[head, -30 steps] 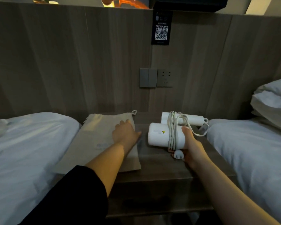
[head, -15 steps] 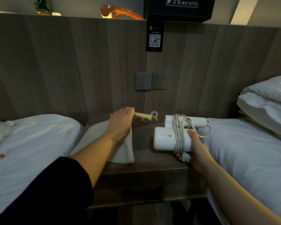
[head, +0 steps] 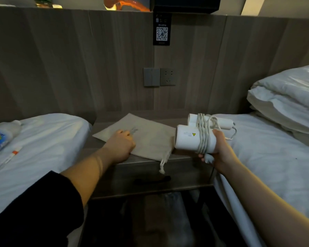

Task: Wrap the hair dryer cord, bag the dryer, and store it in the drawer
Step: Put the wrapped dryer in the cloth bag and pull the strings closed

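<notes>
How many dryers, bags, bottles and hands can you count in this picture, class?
Dryer: 1
Bag: 1
Bottle: 1
Hands: 2, left hand and right hand
Total: 5

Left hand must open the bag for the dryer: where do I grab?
Pinch the upper layer of the bag at its gathered mouth, beside the drawstring, coming from the front edge of the nightstand: it lies flat, mouth nearest you, cord overhanging.
</notes>
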Demonstrator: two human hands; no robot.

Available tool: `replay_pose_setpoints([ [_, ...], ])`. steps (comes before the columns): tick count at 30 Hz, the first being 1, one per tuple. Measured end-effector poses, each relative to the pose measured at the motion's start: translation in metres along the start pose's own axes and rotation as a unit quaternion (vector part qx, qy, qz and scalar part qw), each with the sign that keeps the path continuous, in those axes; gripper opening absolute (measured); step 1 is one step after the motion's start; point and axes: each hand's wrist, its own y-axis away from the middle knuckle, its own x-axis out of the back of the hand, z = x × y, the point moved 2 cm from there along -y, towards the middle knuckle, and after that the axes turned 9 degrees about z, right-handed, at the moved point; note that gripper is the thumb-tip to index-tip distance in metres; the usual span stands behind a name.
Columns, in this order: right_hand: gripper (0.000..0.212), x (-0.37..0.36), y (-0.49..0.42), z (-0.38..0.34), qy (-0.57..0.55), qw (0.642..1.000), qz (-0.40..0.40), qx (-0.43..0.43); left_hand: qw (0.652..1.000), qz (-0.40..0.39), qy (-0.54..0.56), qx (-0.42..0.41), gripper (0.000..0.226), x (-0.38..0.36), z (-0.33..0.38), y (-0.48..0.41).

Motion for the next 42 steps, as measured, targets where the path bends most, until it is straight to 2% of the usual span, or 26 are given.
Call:
replay_pose_setpoints([
  [1, 0.060, 0.000, 0.001, 0.002, -0.001, 1.000, 0.000, -0.004, 0.997, 0.029, 0.030, 0.060, 0.022, 0.007, 0.010, -0.006],
  [3, 0.060, -0.001, 0.003, 0.003, -0.003, 1.000, 0.002, -0.010, 0.968, 0.082, 0.170, 0.167, 0.022, 0.023, 0.036, -0.022],
  [6, 0.062, -0.002, 0.004, 0.002, 0.006, 1.000, 0.003, -0.018, 0.918, 0.006, 0.329, 0.223, 0.022, 0.033, 0.080, -0.042],
  [8, 0.063, 0.001, 0.005, 0.000, 0.017, 1.000, 0.003, -0.022, 0.929, -0.023, 0.313, 0.196, 0.028, 0.031, 0.101, -0.048],
  [11, 0.065, 0.011, 0.007, -0.003, 0.033, 0.999, -0.006, -0.016, 0.947, -0.022, 0.264, 0.184, 0.031, 0.027, 0.105, -0.050],
  [15, 0.061, 0.026, 0.013, -0.007, 0.078, 0.995, -0.029, -0.047, 0.915, -0.060, 0.321, 0.236, 0.019, 0.027, 0.089, -0.046],
  [17, 0.065, 0.032, 0.015, -0.006, 0.100, 0.992, -0.042, -0.065, 0.902, -0.067, 0.340, 0.258, 0.020, 0.028, 0.080, -0.042],
  [21, 0.065, 0.034, 0.023, 0.003, 0.138, 0.982, -0.069, -0.109, 0.886, -0.003, 0.367, 0.283, 0.024, 0.036, 0.063, -0.034],
  [26, 0.065, 0.019, 0.033, 0.007, 0.260, 0.945, -0.057, -0.190, 0.896, 0.073, 0.353, 0.259, 0.025, 0.051, 0.055, -0.031],
  [29, 0.063, 0.001, 0.039, 0.000, 0.295, 0.930, -0.069, -0.210, 0.920, 0.089, 0.329, 0.195, 0.023, 0.063, 0.054, -0.027],
  [32, 0.072, -0.014, 0.039, -0.006, 0.306, 0.922, -0.070, -0.229, 0.947, 0.097, 0.279, 0.127, 0.021, 0.071, 0.053, -0.020],
  [35, 0.075, -0.021, 0.037, -0.009, 0.286, 0.926, -0.052, -0.242, 0.949, 0.100, 0.278, 0.114, 0.019, 0.070, 0.050, -0.009],
  [42, 0.061, -0.029, 0.036, 0.003, 0.132, 0.957, 0.022, -0.259, 0.932, 0.080, 0.333, 0.122, 0.015, 0.060, 0.054, -0.001],
])
